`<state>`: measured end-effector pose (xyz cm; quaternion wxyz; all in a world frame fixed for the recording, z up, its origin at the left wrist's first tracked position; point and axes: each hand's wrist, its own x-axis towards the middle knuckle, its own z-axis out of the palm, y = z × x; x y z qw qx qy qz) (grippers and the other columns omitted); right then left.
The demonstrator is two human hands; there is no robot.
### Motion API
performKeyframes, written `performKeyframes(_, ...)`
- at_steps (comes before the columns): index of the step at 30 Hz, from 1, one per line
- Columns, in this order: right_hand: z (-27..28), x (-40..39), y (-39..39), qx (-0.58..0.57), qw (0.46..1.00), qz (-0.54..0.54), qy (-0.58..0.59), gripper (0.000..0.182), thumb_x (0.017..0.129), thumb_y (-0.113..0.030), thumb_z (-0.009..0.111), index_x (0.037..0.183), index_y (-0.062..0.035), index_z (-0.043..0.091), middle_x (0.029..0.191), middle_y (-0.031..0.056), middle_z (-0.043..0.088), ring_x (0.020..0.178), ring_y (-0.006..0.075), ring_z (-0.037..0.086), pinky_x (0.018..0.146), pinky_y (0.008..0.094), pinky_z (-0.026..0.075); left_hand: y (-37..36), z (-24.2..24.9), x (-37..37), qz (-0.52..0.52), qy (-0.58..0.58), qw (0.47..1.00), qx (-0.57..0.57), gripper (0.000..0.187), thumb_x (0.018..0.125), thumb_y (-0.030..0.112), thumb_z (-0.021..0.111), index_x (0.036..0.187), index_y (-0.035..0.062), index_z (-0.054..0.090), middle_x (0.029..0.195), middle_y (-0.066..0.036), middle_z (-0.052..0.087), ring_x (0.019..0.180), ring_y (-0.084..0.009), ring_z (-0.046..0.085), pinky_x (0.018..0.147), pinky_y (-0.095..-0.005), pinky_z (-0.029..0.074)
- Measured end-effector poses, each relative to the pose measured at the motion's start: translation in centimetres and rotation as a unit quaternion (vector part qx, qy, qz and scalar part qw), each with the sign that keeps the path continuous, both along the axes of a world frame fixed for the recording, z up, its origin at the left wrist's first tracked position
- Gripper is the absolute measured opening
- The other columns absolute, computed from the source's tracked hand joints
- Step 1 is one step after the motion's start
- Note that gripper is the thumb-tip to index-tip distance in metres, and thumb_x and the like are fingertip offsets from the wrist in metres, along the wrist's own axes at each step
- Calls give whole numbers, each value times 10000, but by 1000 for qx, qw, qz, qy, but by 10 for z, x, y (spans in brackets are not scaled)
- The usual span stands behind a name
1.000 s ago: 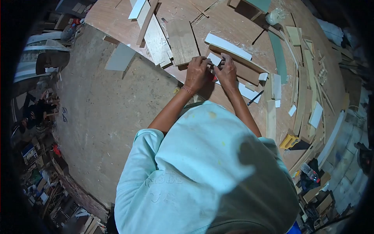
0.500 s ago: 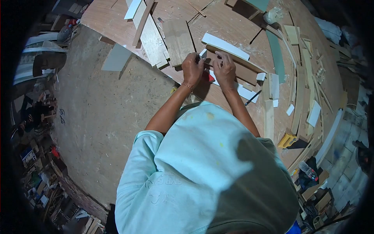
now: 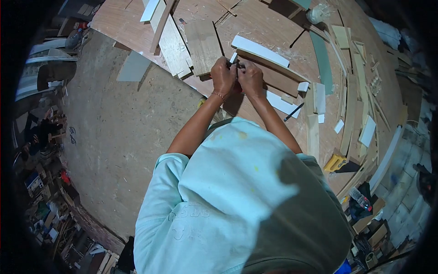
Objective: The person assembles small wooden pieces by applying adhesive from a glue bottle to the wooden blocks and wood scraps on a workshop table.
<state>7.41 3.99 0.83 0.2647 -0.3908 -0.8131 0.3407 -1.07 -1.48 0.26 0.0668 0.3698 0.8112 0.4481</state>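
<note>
A long wooden piece with a white strip [image 3: 261, 51] along its far side lies on the worktable. White-faced end pieces stand at both of its ends; the right one [image 3: 303, 86] is uncovered. My left hand [image 3: 222, 78] is closed around the left white end piece [image 3: 233, 58]. Right beside it, my right hand [image 3: 251, 78] has its fingers drawn together at the same end; what they pinch is hidden. A red object [image 3: 237, 88] shows partly below the hands. Nearer my body, a white strip [image 3: 282, 104] and a black pencil-like stick [image 3: 294, 112] lie on the table.
Boards [image 3: 203, 45] lie left of my hands at the table edge. To the right are a green strip [image 3: 322, 64], long wood offcuts [image 3: 350, 114] and a yellow-handled saw [image 3: 335, 162]. Shavings are scattered over the worktable [image 3: 267, 25]. Concrete floor [image 3: 118, 123] lies at left.
My right hand has moved left along the wooden piece to meet my left hand at the end piece, and its fingers have drawn together. My left hand stays at that end.
</note>
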Motion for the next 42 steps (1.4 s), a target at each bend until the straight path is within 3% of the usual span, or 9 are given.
performKeyframes(6, -16, -3, 2, 80, 997, 3, -14, 163, 675, -1, 572, 838, -3, 573, 791, 161, 582, 706, 294, 583, 626, 362, 463, 3, 1, 0, 7, -12, 1000, -5, 172, 652, 94, 642, 715, -23, 533, 639, -174, 567, 590, -299, 573, 537, -339, 443)
performKeyframes(29, -16, -6, 4, 75, 997, -8, -33, 192, 705, -6, 533, 896, 2, 557, 823, 166, 558, 770, 332, 564, 668, 397, 457, 9, 0, 0, 3, 37, 999, -28, 169, 637, 76, 642, 677, -22, 510, 633, -177, 552, 579, -319, 553, 538, -369, 432)
performKeyframes(42, -16, -9, 4, 102, 993, -6, -58, 132, 748, -83, 509, 836, -1, 564, 778, 155, 540, 727, 315, 562, 616, 390, 455, 11, -2, 0, 7, 27, 999, -30, 169, 639, 76, 634, 682, -26, 507, 639, -184, 549, 593, -329, 555, 545, -373, 431)
